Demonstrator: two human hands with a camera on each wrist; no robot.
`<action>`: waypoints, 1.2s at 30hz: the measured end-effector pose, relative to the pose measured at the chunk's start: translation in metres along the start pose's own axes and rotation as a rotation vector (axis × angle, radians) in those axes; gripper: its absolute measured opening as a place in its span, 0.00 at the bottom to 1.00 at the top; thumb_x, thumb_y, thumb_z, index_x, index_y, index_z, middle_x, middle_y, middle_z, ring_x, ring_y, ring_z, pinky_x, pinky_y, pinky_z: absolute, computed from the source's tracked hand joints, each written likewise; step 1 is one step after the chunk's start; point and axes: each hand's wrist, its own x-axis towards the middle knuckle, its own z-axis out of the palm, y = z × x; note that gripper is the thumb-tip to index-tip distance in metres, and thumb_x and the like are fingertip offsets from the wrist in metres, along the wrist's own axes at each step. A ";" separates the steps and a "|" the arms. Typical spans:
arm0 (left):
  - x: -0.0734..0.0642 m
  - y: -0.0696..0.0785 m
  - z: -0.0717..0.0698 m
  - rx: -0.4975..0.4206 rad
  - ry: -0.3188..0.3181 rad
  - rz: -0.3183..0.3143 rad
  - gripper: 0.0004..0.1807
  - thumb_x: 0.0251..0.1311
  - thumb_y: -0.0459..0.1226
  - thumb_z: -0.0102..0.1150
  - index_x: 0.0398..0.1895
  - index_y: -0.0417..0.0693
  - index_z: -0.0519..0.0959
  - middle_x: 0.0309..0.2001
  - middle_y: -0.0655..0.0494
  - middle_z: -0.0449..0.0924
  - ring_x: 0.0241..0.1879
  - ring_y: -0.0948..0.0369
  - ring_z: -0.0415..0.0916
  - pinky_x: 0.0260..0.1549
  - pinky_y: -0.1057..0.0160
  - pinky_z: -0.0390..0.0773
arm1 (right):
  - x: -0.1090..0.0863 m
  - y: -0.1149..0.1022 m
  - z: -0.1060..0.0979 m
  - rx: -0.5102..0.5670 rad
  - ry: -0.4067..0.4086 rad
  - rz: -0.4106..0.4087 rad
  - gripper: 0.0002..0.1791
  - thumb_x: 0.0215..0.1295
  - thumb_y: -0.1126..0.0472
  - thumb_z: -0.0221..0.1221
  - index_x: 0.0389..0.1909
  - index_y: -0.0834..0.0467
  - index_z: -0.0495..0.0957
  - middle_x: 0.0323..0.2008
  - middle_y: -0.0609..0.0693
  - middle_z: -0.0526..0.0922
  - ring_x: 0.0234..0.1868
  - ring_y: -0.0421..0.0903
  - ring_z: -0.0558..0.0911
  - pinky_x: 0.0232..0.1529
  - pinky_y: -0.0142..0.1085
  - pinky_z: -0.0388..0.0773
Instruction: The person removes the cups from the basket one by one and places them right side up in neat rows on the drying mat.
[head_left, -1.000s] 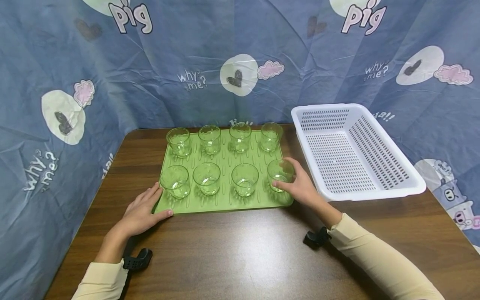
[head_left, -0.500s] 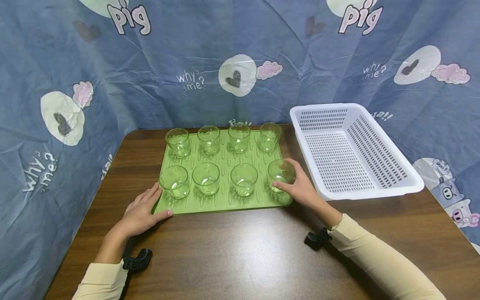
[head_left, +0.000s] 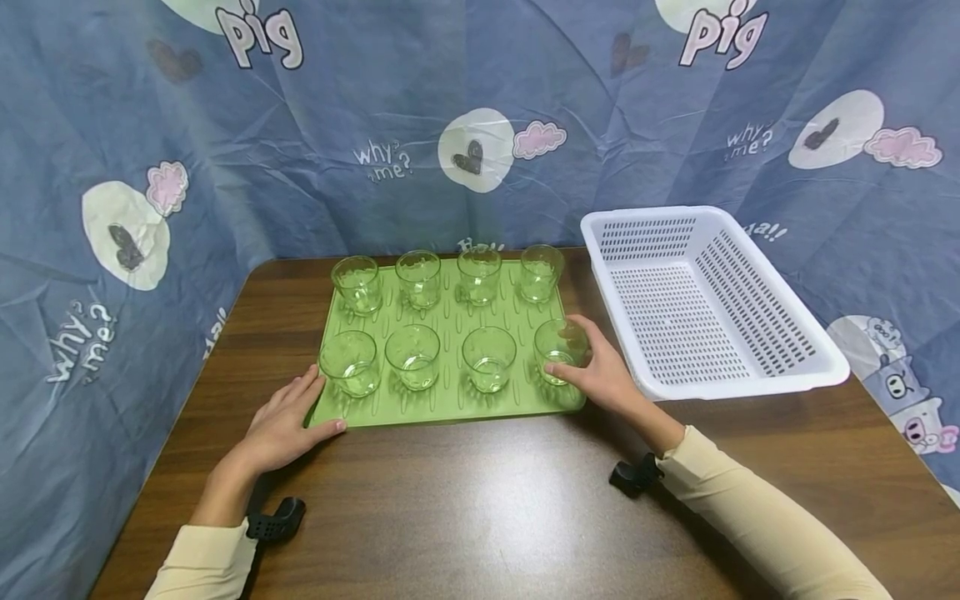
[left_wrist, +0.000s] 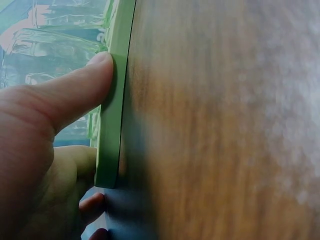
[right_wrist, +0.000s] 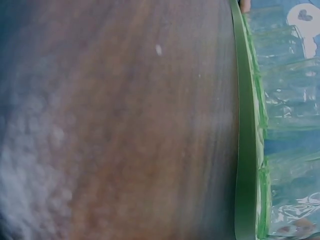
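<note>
Two rows of clear glass cups stand upright on a green ridged tray (head_left: pixel 450 410) on the wooden table. My right hand (head_left: pixel 600 372) holds the front-right glass cup (head_left: pixel 561 337), thumb on its near side and fingers round its right side. The cup stays on the tray. At the tray's front-left corner rests my left hand (head_left: pixel 281 425), its fingers extended along the left side. In the left wrist view its thumb (left_wrist: pixel 85 82) lies against the tray's green edge (left_wrist: pixel 112 130). The front-left glass cup (head_left: pixel 350 354) is just beyond those fingers. The right wrist view shows mostly table and tray edge (right_wrist: pixel 246 125).
To the right of the tray stands a white perforated plastic basket (head_left: pixel 750 387), with bare floor and walls inside. A blue printed cloth (head_left: pixel 337 100) hangs behind the table. Brown tabletop (head_left: pixel 420 500) lies between the two forearms.
</note>
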 end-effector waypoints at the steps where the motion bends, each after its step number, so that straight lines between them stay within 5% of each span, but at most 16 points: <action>1: 0.000 0.000 0.000 0.002 0.001 0.001 0.52 0.64 0.59 0.57 0.77 0.34 0.51 0.79 0.35 0.42 0.74 0.31 0.44 0.61 0.24 0.51 | 0.000 0.000 0.000 -0.002 0.001 -0.001 0.48 0.55 0.58 0.72 0.73 0.59 0.58 0.63 0.61 0.75 0.56 0.59 0.79 0.51 0.45 0.77; 10: 0.001 -0.001 0.000 0.008 0.001 0.000 0.52 0.64 0.60 0.57 0.77 0.34 0.51 0.79 0.35 0.42 0.74 0.32 0.45 0.61 0.25 0.51 | -0.002 -0.001 -0.001 -0.039 0.000 0.039 0.54 0.53 0.55 0.73 0.76 0.57 0.52 0.69 0.64 0.67 0.57 0.62 0.77 0.57 0.54 0.76; 17: 0.001 0.000 0.001 0.005 0.006 0.005 0.52 0.64 0.59 0.57 0.77 0.34 0.51 0.79 0.35 0.43 0.74 0.32 0.45 0.61 0.24 0.51 | -0.005 -0.005 -0.001 -0.103 0.027 0.026 0.60 0.51 0.54 0.74 0.78 0.59 0.46 0.76 0.66 0.57 0.72 0.66 0.64 0.70 0.62 0.62; 23: 0.001 0.000 -0.001 0.013 0.007 0.006 0.52 0.63 0.59 0.57 0.77 0.33 0.52 0.79 0.34 0.43 0.73 0.31 0.46 0.60 0.24 0.52 | -0.012 -0.016 0.002 -0.259 0.111 -0.140 0.60 0.49 0.52 0.73 0.77 0.66 0.48 0.76 0.67 0.54 0.76 0.65 0.58 0.75 0.60 0.53; 28: 0.000 -0.002 -0.002 0.016 0.018 0.007 0.52 0.63 0.59 0.58 0.76 0.33 0.53 0.78 0.33 0.45 0.73 0.30 0.47 0.60 0.24 0.54 | -0.023 -0.035 0.001 -0.372 0.161 -0.282 0.51 0.51 0.52 0.71 0.72 0.67 0.58 0.74 0.66 0.59 0.75 0.65 0.58 0.74 0.63 0.52; 36: -0.011 -0.005 -0.011 -0.047 0.072 -0.030 0.46 0.67 0.56 0.56 0.74 0.32 0.58 0.74 0.28 0.56 0.70 0.29 0.54 0.61 0.28 0.60 | -0.044 -0.064 -0.035 -0.264 0.228 -0.556 0.24 0.52 0.64 0.69 0.50 0.67 0.77 0.51 0.61 0.82 0.65 0.62 0.72 0.71 0.53 0.60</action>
